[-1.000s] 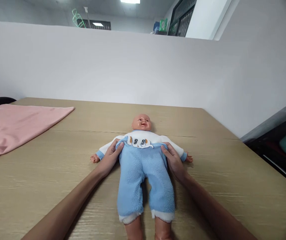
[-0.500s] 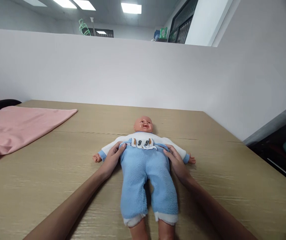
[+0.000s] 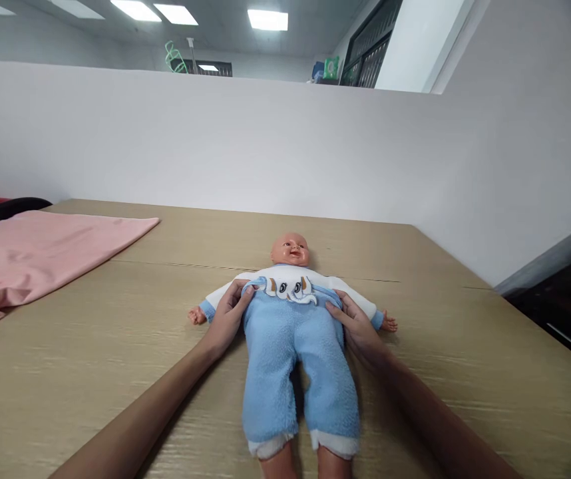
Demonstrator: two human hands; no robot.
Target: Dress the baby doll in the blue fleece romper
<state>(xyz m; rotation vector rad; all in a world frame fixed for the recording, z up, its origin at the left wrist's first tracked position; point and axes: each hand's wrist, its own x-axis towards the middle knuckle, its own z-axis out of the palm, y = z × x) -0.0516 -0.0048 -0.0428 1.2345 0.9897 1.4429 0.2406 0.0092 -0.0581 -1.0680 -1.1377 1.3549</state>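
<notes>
A baby doll lies on its back on the table, head away from me, arms spread out to both sides. It wears a white top with blue cuffs and fuzzy light blue trousers with white hems. A white animal face patch with two eyes shows at the waist. My left hand pinches the trousers' waistband at the doll's left-hand side in view. On the opposite side my right hand grips the same waistband between thumb and fingers. The doll's feet are out of frame.
The wooden table runs up to a white partition wall. A pink cloth lies on its left part, with a black curved edge behind. To the right, below table level, sits a dark container holding something green.
The waistband edge and face patch sit slightly differently, with a little more of the patch showing. Both hands keep their hold. The whole view has shifted slightly.
</notes>
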